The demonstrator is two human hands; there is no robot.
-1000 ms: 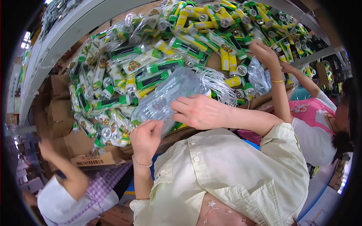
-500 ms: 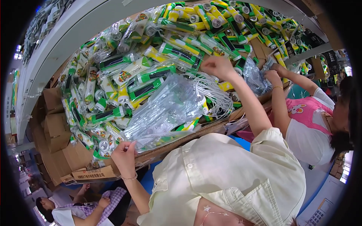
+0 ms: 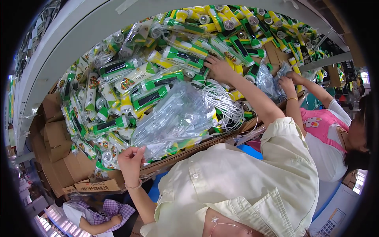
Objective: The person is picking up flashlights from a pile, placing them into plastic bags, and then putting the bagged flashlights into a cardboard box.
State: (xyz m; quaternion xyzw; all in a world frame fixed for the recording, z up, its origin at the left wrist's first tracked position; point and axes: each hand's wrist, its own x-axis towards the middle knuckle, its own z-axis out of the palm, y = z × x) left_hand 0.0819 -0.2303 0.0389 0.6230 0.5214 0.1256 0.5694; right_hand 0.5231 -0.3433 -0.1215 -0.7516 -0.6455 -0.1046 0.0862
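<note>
At the near edge of the cardboard box, my left hand pinches the edge of a clear plastic bag, beside a heap of flat clear plastic bags. My right hand reaches into the pile, its fingers apart and touching the end of a green-and-yellow flashlight with a dark panel. Part of that grip is hidden by the hand itself. Below my right forearm lies a bundle of white cables. Many bagged flashlights lie to the left of the bags.
The cardboard box wall runs along my front. A grey metal frame curves across the far left. On the right, a co-worker in a pink apron handles clear bags. Another person in purple checks sits at lower left.
My right hand has moved slightly left and opened from a closed pose onto the flashlight's end. My left hand keeps its pinch at the bag. The lower-left person has shifted.
</note>
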